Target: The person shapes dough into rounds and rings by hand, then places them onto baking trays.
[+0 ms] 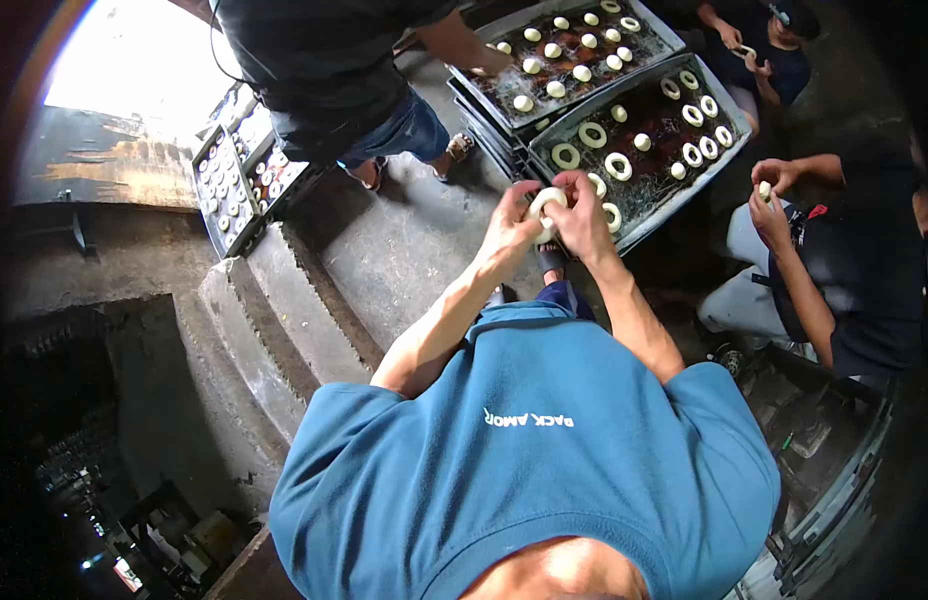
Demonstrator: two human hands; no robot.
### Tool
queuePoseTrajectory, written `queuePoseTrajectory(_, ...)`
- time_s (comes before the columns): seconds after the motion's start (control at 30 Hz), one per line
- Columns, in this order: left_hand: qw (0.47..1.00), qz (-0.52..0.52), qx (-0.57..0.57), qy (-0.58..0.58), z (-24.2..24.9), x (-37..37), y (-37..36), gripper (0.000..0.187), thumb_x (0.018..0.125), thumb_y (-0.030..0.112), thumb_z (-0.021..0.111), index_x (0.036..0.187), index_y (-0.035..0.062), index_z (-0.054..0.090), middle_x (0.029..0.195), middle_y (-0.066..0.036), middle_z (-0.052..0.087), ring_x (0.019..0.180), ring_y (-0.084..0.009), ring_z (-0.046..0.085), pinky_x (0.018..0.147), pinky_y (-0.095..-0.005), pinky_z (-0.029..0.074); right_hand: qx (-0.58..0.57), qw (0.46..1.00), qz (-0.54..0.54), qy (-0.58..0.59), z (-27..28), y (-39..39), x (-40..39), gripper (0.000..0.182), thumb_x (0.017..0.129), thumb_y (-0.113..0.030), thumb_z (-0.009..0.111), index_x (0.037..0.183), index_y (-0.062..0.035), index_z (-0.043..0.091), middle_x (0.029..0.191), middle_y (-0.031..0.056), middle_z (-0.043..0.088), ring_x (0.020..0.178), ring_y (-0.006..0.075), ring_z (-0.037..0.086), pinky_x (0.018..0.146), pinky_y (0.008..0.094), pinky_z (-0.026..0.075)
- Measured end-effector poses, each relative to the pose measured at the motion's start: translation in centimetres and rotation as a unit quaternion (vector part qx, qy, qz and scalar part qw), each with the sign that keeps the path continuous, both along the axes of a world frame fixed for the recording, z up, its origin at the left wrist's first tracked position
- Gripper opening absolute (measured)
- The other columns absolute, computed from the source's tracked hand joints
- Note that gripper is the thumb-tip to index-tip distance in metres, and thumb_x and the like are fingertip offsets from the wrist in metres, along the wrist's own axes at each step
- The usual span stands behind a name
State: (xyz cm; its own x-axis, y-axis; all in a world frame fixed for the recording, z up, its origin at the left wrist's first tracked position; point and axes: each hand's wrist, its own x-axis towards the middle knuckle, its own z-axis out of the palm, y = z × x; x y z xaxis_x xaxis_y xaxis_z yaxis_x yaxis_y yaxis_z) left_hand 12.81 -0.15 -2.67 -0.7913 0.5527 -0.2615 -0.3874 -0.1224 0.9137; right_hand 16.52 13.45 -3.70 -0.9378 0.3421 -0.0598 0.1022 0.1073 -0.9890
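Between my two hands, in front of my chest, is a pale dough ring [547,203]. My left hand [511,228] grips its left side, with fingers curled round it. On the other side, my right hand [581,218] holds the ring, its fingers bent at the hole and rim. Just beyond my hands lies a dark, oily tray [656,190] with several dough rings [618,166] and a few dough balls [642,142]. Part of the tray's near edge is hidden behind my hands.
Behind that tray, another tray [504,97] carries several dough balls [582,73]; a person's hand [489,60] reaches over it. Two people at the right handle dough pieces. Trays of rings [224,190] sit at left, beside concrete steps [284,300].
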Motion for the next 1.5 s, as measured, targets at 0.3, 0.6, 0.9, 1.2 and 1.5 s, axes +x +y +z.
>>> queuePoseTrajectory(0.3, 0.974, -0.175, 0.086, -0.114, 0.6, -0.3, -1.4, 0.022, 0.086, 0.011, 0.056, 0.103, -0.0018, 0.052, 0.082, -0.007, 0.058, 0.065, -0.0139, 0.052, 0.063, -0.0273, 0.043, -0.373, 0.928, 0.006, -0.008, 1.8, 2.1, 1.4, 0.024, 0.075, -0.002, 0.056, 0.099, -0.0004, 0.052, 0.081, 0.0091, 0.061, 0.067, 0.0166, 0.060, 0.065, 0.0274, 0.050)
queuePoseTrajectory(0.6, 0.949, -0.228, 0.086, -0.199, -1.0, 0.0, 2.4, 0.015, 0.088, 0.013, 0.054, 0.098, 0.0022, 0.054, 0.061, 0.004, 0.046, 0.048, -0.0055, 0.041, 0.045, -0.0189, 0.035, -0.415, 0.909, -0.038, -0.001, -0.7, 4.1, 5.2, 0.013, 0.087, -0.015, 0.059, 0.087, -0.0033, 0.054, 0.069, -0.0003, 0.054, 0.061, 0.0065, 0.053, 0.055, 0.0195, 0.043)
queuePoseTrajectory(0.9, 0.965, -0.150, -0.089, -0.195, -13.7, -0.9, 8.9, 0.047, 0.087, 0.019, 0.057, 0.130, 0.0049, 0.043, 0.118, -0.012, 0.053, 0.110, -0.0218, 0.050, 0.090, -0.0379, 0.045, -0.118, 0.974, -0.075, -0.181, -8.3, 14.9, 5.4, 0.017, 0.082, -0.015, 0.061, 0.083, 0.0016, 0.057, 0.068, 0.0041, 0.059, 0.060, 0.0092, 0.054, 0.058, 0.0231, 0.043)
queuePoseTrajectory(1.2, 0.916, -0.032, -0.314, -0.248, -17.9, 0.3, -2.3, 0.044, 0.086, 0.028, 0.059, 0.122, 0.0052, 0.050, 0.113, -0.008, 0.055, 0.103, -0.0194, 0.053, 0.082, -0.0342, 0.046, -0.158, 0.920, -0.245, -0.263, -26.9, 29.1, -1.6, 0.045, 0.090, -0.044, 0.047, 0.089, -0.0001, 0.058, 0.067, 0.0066, 0.059, 0.054, 0.0145, 0.055, 0.050, 0.0281, 0.043)
queuePoseTrajectory(1.5, 0.849, 0.014, -0.427, -0.311, -19.0, 5.3, -8.4, 0.037, 0.086, 0.023, 0.057, 0.117, 0.0033, 0.053, 0.091, -0.004, 0.060, 0.080, -0.0131, 0.056, 0.063, -0.0256, 0.045, 0.255, 0.840, -0.021, -0.479, -32.0, 39.4, -1.2, 0.034, 0.080, -0.024, 0.050, 0.074, 0.0054, 0.064, 0.076, 0.0259, 0.063, 0.082, 0.0381, 0.064, 0.070, 0.0426, 0.051)
